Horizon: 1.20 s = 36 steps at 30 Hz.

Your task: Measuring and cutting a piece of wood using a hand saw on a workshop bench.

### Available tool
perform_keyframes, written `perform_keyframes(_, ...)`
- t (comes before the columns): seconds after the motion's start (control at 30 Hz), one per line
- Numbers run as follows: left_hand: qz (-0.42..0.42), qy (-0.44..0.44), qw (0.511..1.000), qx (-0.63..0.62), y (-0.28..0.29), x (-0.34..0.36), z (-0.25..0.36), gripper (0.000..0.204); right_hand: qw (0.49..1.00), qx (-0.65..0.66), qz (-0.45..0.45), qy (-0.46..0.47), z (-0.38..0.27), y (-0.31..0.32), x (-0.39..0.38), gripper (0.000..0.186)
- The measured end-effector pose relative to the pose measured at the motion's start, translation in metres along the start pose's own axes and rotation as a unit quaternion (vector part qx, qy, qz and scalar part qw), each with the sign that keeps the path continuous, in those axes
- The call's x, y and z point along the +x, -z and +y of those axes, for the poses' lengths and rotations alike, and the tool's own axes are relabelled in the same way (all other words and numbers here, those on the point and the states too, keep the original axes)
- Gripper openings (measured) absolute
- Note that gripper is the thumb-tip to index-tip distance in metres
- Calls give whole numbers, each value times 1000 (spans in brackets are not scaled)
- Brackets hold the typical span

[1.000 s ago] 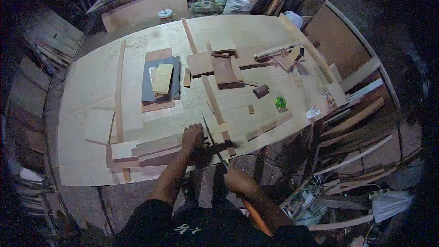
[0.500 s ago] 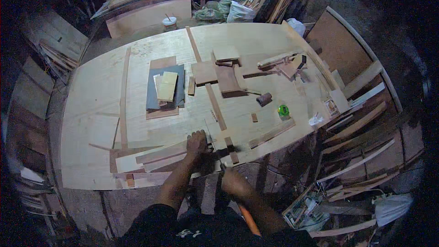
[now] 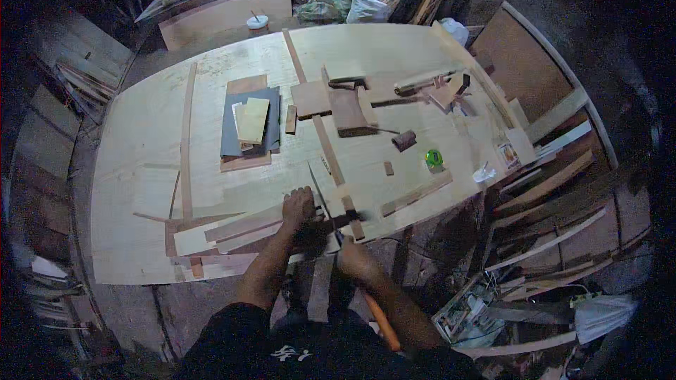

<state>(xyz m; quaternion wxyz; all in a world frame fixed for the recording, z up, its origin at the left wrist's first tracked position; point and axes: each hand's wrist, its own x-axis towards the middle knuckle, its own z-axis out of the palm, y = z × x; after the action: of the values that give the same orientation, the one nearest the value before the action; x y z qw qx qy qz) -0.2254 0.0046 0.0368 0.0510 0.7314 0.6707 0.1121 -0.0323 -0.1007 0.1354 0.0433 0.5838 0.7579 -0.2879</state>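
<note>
My right hand [image 3: 358, 262] is closed around the handle of a handsaw near the table's front edge. The thin saw blade [image 3: 320, 193] points away from me, over the wood beside my left hand. My left hand [image 3: 298, 207] presses down with curled fingers on a wooden strip [image 3: 257, 225] just left of the blade. More strips and a pale board [image 3: 193, 241] lie under and beside it. A dark piece [image 3: 350, 217] sits across a narrow wooden strip right of the blade. The exact cutting spot is in shadow.
A green tape measure [image 3: 434, 158], a dark brown roll-like piece [image 3: 404, 141] and stacked wood blocks [image 3: 352, 109] lie ahead on the large table [image 3: 141, 141]. Boards rest on a grey sheet [image 3: 231, 123]. Loose planks [image 3: 549, 190] crowd the right side. An orange rod [image 3: 382, 320] shows below my right forearm.
My right hand and the saw have moved forward, and the blade reaches farther over the table. My left hand stays on the wood. The whole view has shifted slightly.
</note>
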Motion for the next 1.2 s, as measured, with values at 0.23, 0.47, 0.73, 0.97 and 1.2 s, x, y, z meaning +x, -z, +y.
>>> perform_keyframes(0.23, 17, 0, 1000, -4, -16, -3, -11, 46, 992, 87, 85, 42, 4, -2, 6, 29)
perform_keyframes(0.47, 5, -18, 1000, -6, -2, -5, -16, 39, 995, 44, -47, 74, -17, 24, 4, 34)
perform_keyframes(0.73, -68, 16, 997, -16, 13, 6, -13, 38, 993, 13, -96, -65, -52, 36, 13, 37)
perform_keyframes(0.97, -18, -12, 1000, 23, 5, 3, -21, 32, 998, 52, -44, 8, -6, -5, -4, 32)
perform_keyframes(1.2, 16, -21, 1000, 11, 10, 0, -19, 18, 998, 22, -58, -31, -39, 22, 3, 45)
